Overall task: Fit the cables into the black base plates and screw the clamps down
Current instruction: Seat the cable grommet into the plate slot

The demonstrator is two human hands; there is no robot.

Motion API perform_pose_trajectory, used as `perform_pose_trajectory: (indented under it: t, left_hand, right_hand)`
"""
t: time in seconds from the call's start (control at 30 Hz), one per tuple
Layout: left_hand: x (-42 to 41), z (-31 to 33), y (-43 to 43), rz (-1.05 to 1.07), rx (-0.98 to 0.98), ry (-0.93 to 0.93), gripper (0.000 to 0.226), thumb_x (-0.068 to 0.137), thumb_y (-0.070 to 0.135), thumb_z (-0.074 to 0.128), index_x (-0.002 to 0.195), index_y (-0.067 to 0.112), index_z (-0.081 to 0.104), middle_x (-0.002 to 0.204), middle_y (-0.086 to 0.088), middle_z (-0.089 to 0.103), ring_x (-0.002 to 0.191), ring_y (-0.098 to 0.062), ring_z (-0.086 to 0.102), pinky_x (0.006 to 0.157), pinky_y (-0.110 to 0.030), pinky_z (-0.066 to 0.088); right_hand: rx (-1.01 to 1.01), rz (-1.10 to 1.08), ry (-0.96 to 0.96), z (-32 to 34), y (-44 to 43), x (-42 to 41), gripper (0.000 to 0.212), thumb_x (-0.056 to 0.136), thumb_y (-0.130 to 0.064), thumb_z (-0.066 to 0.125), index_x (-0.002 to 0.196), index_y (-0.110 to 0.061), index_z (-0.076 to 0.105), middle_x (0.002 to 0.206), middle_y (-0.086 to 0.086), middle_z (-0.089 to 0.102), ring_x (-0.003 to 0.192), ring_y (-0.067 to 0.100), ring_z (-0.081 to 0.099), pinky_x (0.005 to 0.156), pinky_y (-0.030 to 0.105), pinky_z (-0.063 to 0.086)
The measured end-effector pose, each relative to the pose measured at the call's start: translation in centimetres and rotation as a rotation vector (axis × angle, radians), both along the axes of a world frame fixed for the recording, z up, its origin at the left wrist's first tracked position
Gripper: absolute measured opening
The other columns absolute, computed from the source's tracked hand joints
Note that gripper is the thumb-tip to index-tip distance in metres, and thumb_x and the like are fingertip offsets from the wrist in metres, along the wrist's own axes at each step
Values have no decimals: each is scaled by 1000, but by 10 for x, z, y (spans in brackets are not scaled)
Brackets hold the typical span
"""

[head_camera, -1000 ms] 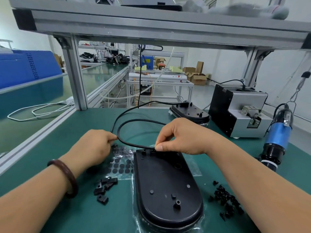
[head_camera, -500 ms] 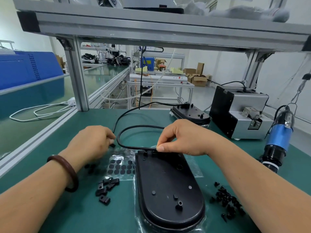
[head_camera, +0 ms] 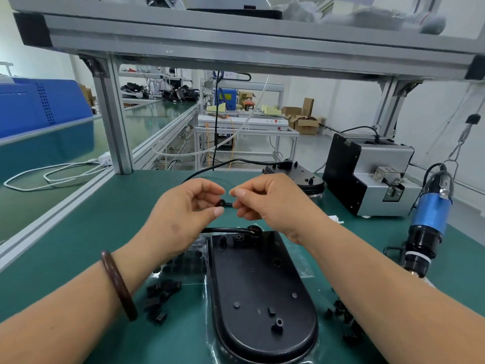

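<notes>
A small black part (head_camera: 225, 204) is held pinched between thumb and forefinger of the left hand (head_camera: 187, 208) and of the right hand (head_camera: 270, 203), whose fingertips nearly meet. Whether it is a clamp cannot be told. The cable (head_camera: 225, 229) is seen just below both hands, laid along the far edge of the black base plate (head_camera: 262, 285), which lies between the wrists.

I am not making out any readable text, brand or number here. The small label on the black side of the screw feeder (head_camera: 367, 177) and the silver plate on the blue electric screwdriver (head_camera: 430, 214) are showing too blurred to read.
</notes>
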State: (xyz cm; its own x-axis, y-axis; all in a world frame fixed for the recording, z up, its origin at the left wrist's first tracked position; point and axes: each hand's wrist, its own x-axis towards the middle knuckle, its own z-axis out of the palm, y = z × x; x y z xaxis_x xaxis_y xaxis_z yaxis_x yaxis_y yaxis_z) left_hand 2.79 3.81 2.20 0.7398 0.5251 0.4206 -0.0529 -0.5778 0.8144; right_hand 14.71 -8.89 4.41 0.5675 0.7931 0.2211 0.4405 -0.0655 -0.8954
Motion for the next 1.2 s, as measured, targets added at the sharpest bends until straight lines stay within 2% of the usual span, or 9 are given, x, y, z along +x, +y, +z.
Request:
perform_pose_trajectory:
  t: [0.2, 0.37, 0.57, 0.67, 0.77, 0.87, 0.97, 1.07, 1.2]
  left_hand:
    - [-1, 1, -14, 52, 168, -46, 39, 74, 5, 76, 80, 29, 45, 82, 5, 61, 73, 0, 65, 61, -9, 47]
    - [-6, 5, -17, 79, 167, -38, 39, 72, 18, 81, 82, 27, 44, 85, 2, 68, 60, 9, 63, 50, -5, 41]
    - [-8, 6, -16, 122, 314, -28, 45, 65, 35, 84, 78, 26, 41, 69, 7, 64, 59, -2, 61, 58, -15, 49]
    - [-7, 5, -16, 134, 333, -29, 48, 63, 38, 83, 76, 24, 38, 64, 8, 62, 58, -3, 57, 56, -14, 46]
    - [-7, 2, -17, 106, 348, 15, 43, 70, 29, 80, 75, 25, 38, 65, 10, 63, 57, -2, 56, 55, -16, 45]
    - [-10, -2, -16, -2, 377, 93, 21, 82, 29, 68, 82, 28, 47, 76, 14, 64, 68, -1, 60, 65, -22, 50]
    - [-15, -6, -14, -104, 454, 201, 8, 86, 32, 63, 91, 36, 58, 88, 22, 66, 86, 7, 61, 77, -16, 49]
    - [-17, -6, -11, -103, 472, 222, 6, 86, 31, 65, 88, 36, 68, 82, 29, 65, 83, 10, 59, 71, -6, 42]
    - [-16, -7, -9, -99, 444, 215, 5, 84, 32, 68, 86, 36, 70, 78, 36, 62, 73, 12, 58, 65, -4, 40]
  right_hand:
    - [19, 120, 178, -2, 0, 0, 10, 90, -7, 65, 90, 2, 71, 68, 6, 66, 55, 5, 59, 57, 14, 50]
    - [-13, 215, 101, 3, -8, 0, 5, 82, -1, 71, 79, -5, 71, 67, 6, 64, 60, 10, 55, 63, 21, 49]
    - [-123, 269, -27, 11, -12, 2, 31, 85, -4, 69, 112, -19, 69, 76, 3, 57, 69, 15, 48, 70, 28, 42]
    - [-160, 272, -75, 15, -13, 2, 19, 86, -6, 69, 103, -14, 72, 80, 8, 58, 72, 17, 47, 69, 30, 41]
    - [-140, 267, 2, 14, -13, 3, 14, 84, 2, 68, 91, -9, 65, 69, 2, 56, 60, 9, 51, 58, 19, 46]
    - [-91, 213, 102, 11, -13, 8, 11, 81, 2, 71, 82, -6, 64, 62, 0, 60, 52, 7, 54, 51, 17, 46]
    - [-124, 181, 103, 9, -15, 13, 7, 81, -2, 73, 77, -5, 68, 61, 2, 64, 50, 7, 55, 48, 16, 45]
    - [-170, 162, 105, 7, -14, 14, 10, 82, -3, 72, 73, -6, 69, 59, 2, 65, 47, 5, 54, 44, 15, 43]
    - [-176, 143, 71, 8, -13, 12, 10, 81, -3, 73, 72, -5, 69, 57, 2, 64, 46, 5, 54, 45, 15, 43]
